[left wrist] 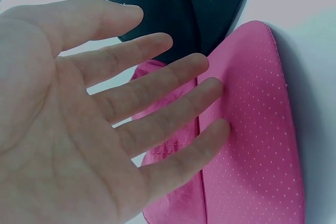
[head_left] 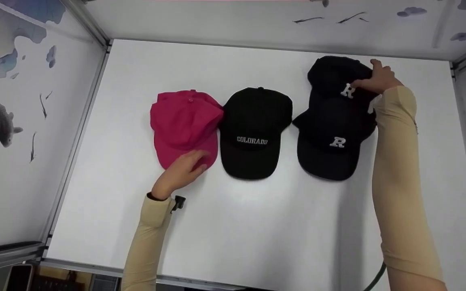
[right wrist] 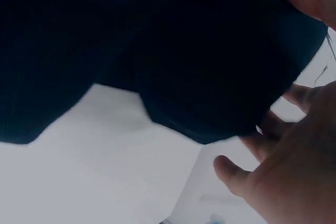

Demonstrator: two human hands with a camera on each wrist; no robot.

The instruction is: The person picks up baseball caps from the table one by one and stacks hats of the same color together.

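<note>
My left hand [head_left: 180, 173] hovers at the brim of a pink cap [head_left: 184, 117]. In the left wrist view its fingers are spread and nearly straight, palm showing, with the dotted pink brim behind them. Beside that cap lies a black cap [head_left: 257, 113] lettered COLORADO. To its right, a dark cap with a white R [head_left: 330, 159] lies brim towards me. A second dark R cap [head_left: 332, 72] overlaps it from behind. My right hand [head_left: 378, 79] grips the right side of this rear cap, thumb by the R and fingers around the edge. Its brim is hard to make out.
The caps lie on a white table [head_left: 237, 226] bounded by pale panels at the back and sides. The left panel [head_left: 55, 113] carries a fish print. A dark cable [head_left: 375, 278] curves beside the right forearm near the front edge.
</note>
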